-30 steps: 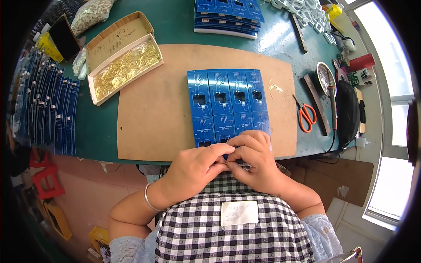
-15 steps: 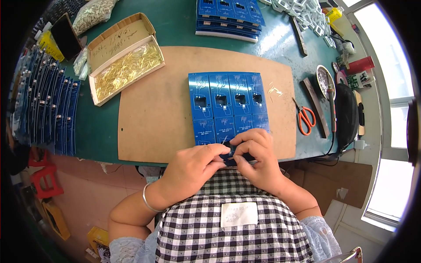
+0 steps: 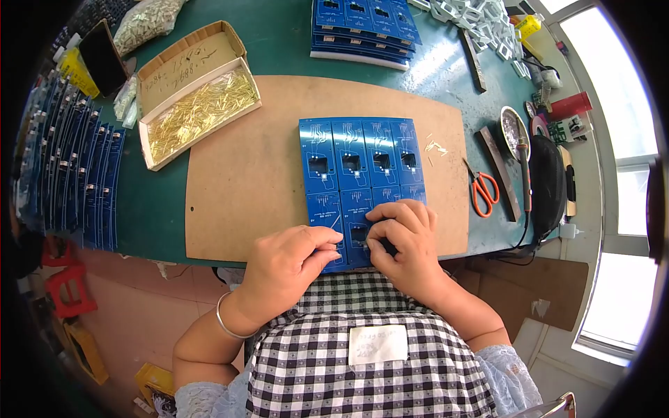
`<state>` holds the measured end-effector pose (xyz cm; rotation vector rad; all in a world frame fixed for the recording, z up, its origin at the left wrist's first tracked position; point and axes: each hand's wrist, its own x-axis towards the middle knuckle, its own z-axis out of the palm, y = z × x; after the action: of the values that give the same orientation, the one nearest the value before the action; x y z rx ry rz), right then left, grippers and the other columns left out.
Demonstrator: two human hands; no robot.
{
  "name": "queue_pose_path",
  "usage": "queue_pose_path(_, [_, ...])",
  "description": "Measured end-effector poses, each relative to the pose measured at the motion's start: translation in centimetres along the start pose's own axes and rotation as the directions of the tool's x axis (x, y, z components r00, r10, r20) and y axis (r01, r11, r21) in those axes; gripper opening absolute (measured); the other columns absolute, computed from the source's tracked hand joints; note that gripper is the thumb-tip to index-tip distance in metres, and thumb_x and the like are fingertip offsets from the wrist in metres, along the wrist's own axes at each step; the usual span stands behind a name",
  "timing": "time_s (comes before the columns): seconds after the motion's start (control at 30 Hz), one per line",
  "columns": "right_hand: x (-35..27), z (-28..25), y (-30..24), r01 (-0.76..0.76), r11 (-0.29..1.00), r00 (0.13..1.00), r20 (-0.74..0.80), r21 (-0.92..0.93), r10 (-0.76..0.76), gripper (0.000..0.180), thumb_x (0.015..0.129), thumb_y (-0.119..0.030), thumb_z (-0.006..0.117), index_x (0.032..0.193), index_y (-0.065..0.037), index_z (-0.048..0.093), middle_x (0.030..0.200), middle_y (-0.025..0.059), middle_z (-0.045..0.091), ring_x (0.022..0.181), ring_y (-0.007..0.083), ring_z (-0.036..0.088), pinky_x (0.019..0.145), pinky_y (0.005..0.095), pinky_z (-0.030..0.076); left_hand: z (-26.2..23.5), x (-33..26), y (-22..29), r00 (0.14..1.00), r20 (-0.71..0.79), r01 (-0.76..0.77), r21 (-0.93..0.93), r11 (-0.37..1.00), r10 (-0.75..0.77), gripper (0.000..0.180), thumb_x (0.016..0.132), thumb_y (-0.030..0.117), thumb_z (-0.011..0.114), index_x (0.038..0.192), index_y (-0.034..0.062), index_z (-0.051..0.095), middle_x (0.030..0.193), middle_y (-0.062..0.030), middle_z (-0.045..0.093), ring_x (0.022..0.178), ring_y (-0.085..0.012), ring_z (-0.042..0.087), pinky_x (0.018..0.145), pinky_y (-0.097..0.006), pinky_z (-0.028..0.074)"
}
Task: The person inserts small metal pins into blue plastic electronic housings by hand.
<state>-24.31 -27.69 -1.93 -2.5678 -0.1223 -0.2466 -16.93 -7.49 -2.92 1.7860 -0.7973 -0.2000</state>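
A blue printed circuit board panel (image 3: pixel 357 171), divided into several units with square cut-outs, lies on the brown board (image 3: pixel 244 202) in front of me. Over its near left part, my left hand (image 3: pixel 289 259) pinches thumb and forefinger together. A thin, light-coloured pin (image 3: pixel 336 223) slants up from those fingertips. My right hand (image 3: pixel 408 240) is curled over the near right part of the panel, fingertips closed beside a cut-out; what they hold, if anything, is hidden. Several loose gold pins (image 3: pixel 437 147) lie right of the panel.
An open cardboard box (image 3: pixel 252 102) of gold pins stands at the left, beside rows of upright blue boards (image 3: pixel 77 174). Stacked blue panels (image 3: pixel 362 52) are at the back. Orange-handled scissors (image 3: pixel 484 195), a metal bar (image 3: pixel 498 171) and a soldering iron (image 3: pixel 526 177) lie right.
My left hand has moved left along the panel, away from my right hand, with the thin pin at its fingertips. The right hand has shifted only slightly, uncovering a near cut-out.
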Motion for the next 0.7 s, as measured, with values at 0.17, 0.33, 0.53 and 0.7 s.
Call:
queue_pose_path(0.17, [0.17, -0.09, 0.04, 0.012, 1.0, 1.0, 0.01, 0.011, -0.012, 0.012, 0.071, -0.007, 0.068, 0.08, -0.012, 0.06, 0.107, -0.0009, 0.061, 0.104, 0.0213, 0.051, 0.091, 0.0397, 0.03, -0.01, 0.02, -0.07, 1.0, 0.007, -0.023, 0.025, 0.999, 0.023, 0.026, 0.076, 0.003, 0.076, 0.099, 0.007, 0.064, 0.079, -0.0082, 0.067, 0.065, -0.0213, 0.066, 0.056, -0.03, 0.052])
queue_pose_path(0.33, [0.33, -0.38, -0.06, 0.015, 1.0, 0.999, 0.034, 0.006, -0.015, 0.013, 0.071, -0.007, 0.068, 0.08, -0.012, 0.06, 0.108, 0.0002, 0.06, 0.105, 0.0221, 0.05, 0.091, 0.04, 0.031, 0.1, -0.18, -0.22, 1.0, -0.006, -0.026, 0.029, 0.999, 0.026, 0.025, 0.076, 0.004, 0.076, 0.098, 0.0075, 0.064, 0.079, -0.0079, 0.067, 0.063, -0.0218, 0.065, 0.054, -0.031, 0.051])
queue_pose_path(0.53, [0.73, -0.66, -0.37, 0.079, 0.993, 0.995, 0.062, -0.085, -0.074, 0.015, 0.07, -0.006, 0.069, 0.081, -0.011, 0.06, 0.109, 0.0025, 0.06, 0.107, 0.0248, 0.05, 0.093, 0.0401, 0.031, 0.0, -0.08, -0.4, 0.998, 0.005, -0.07, 0.068, 0.995, 0.07, 0.021, 0.076, 0.005, 0.076, 0.093, 0.0082, 0.065, 0.076, -0.0074, 0.065, 0.061, -0.0229, 0.063, 0.053, -0.032, 0.05])
queue_pose_path(0.7, [0.87, -1.0, -0.33, 0.092, 0.991, 0.99, 0.115, -0.094, -0.081, 0.015, 0.07, -0.007, 0.07, 0.081, -0.01, 0.059, 0.108, 0.0022, 0.058, 0.109, 0.0252, 0.049, 0.095, 0.041, 0.031, -0.03, -0.18, -0.48, 0.998, 0.005, -0.068, 0.073, 0.995, 0.068, 0.02, 0.076, 0.005, 0.076, 0.092, 0.0085, 0.065, 0.075, -0.0069, 0.064, 0.061, -0.023, 0.063, 0.053, -0.033, 0.05])
